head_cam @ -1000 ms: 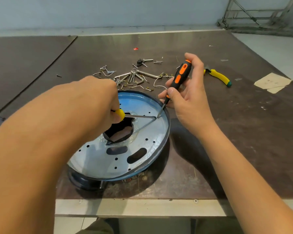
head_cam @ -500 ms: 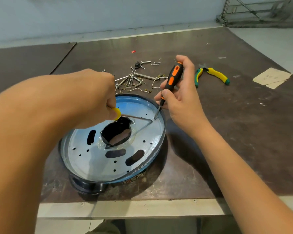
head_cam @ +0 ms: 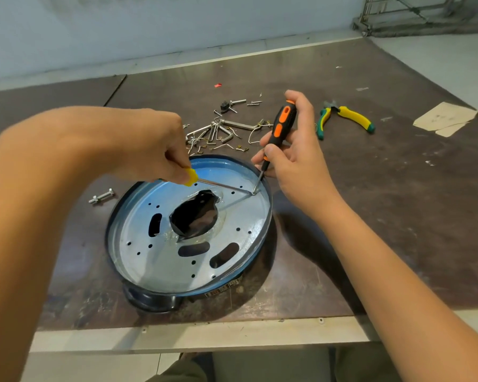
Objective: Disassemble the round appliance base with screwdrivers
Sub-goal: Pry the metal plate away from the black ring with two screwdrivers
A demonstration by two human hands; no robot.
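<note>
Two hands (head_cam: 149, 150) (head_cam: 295, 161), two screwdrivers (head_cam: 190, 177) (head_cam: 283, 125), one base (head_cam: 155, 263)

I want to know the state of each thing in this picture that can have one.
Round base: on the table, metal plate up.
Yellow screwdriver: gripped by left hand, shaft low, tip near plate's far rim.
Orange-black screwdriver: gripped by right hand, steep, tip at the same spot.
Pliers: lying untouched, handles apart.
Bolt: lying loose beside the base.

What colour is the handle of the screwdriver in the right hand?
The screwdriver handle is black with orange patches, clearest in the head view.
</note>
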